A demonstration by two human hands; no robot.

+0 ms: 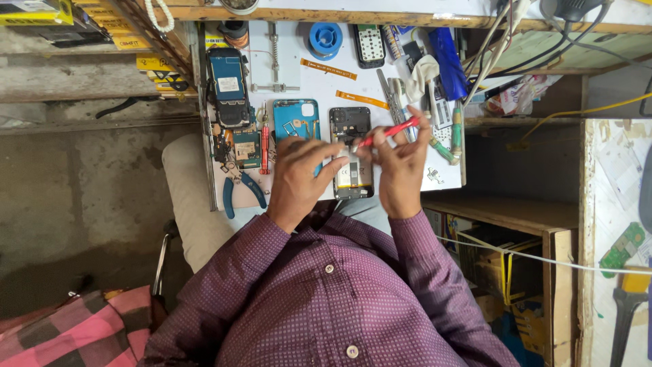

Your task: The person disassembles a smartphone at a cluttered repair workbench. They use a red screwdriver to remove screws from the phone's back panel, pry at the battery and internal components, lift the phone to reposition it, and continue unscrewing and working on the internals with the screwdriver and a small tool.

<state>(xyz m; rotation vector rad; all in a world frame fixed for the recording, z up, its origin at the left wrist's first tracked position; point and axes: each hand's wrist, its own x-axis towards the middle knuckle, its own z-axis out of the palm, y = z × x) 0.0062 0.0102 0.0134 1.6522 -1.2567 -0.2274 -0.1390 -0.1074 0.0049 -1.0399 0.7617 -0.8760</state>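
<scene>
The opened phone (351, 153) lies on the white worktop (319, 85) directly ahead of both hands, its long axis running away from the person, camera end far and lower end near. The left hand (299, 178) rests on the phone's left edge with fingers spread narrow and curled over it, pinning it down rather than lifting it; it also overlaps the lower corner of the blue back cover (296, 126) lying just beside the phone on the left. The right hand (402, 170) is closed around a red screwdriver (387, 133), pinched between thumb and fingertips, the shaft slanting from upper right down to lower left so that its tip sits over the upper half of the phone, near the dark board below the camera. Whether the tip touches a screw I cannot tell. Both hands are about equally close, the left on the body, the right reaching it only through the tool. The phone shows a black frame with its back off, a dark upper section and a pale battery with a yellow strip below, partly hidden by the fingers. To the left lie a second red screwdriver (264, 143), blue-handled pliers (239, 188) and another stripped phone (229, 85).
</scene>
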